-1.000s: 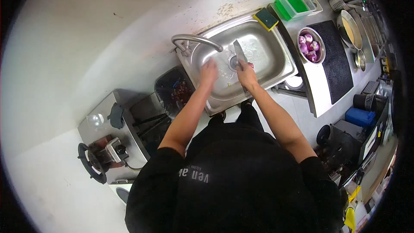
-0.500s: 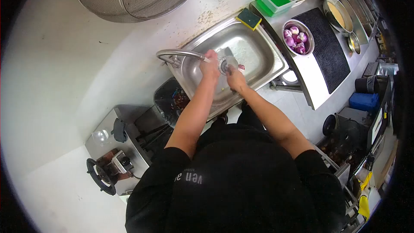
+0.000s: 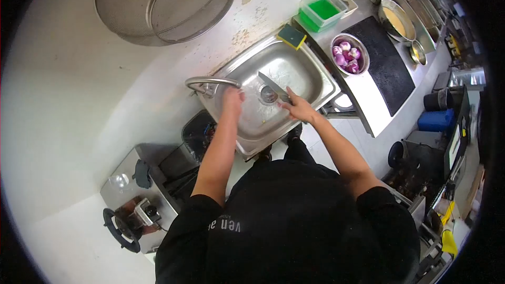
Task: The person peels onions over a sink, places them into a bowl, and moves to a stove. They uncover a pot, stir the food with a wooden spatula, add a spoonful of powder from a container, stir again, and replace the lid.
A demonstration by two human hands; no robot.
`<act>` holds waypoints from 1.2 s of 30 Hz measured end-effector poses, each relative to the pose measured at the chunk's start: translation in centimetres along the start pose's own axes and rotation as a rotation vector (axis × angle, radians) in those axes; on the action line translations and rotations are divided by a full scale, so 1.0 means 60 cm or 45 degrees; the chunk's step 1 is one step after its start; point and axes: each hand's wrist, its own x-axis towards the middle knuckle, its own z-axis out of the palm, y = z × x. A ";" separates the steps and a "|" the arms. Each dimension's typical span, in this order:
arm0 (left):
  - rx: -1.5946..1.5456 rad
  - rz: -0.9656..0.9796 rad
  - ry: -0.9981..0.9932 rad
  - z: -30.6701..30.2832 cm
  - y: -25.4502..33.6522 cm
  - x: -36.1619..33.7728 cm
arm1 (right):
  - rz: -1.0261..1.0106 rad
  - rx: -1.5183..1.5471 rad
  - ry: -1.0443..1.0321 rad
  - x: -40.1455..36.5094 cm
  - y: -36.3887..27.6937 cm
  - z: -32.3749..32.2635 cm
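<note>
Head view. Right hand (image 3: 299,108) closed on the knife (image 3: 273,85), handle end in the grip, over the sink (image 3: 307,73). Blade's long axis runs diagonally away from that hand, tip forward and to the left, towards the wall (image 3: 173,68), passing just beside the drain (image 3: 268,93). Left hand (image 3: 232,99) lies left of the blade, apart from it, at the faucet (image 3: 213,80) spout; fingers blurred, cannot tell whether curled or holding anything.

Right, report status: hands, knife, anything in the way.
Right hand gripping knife over sink. Left hand by faucet tip, grip unclear. Sponge on sink's corner, not in the way.
</note>
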 end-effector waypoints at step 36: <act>0.782 1.372 -0.127 0.341 -0.017 -0.229 | -0.205 -0.072 1.260 -0.077 -0.070 -0.086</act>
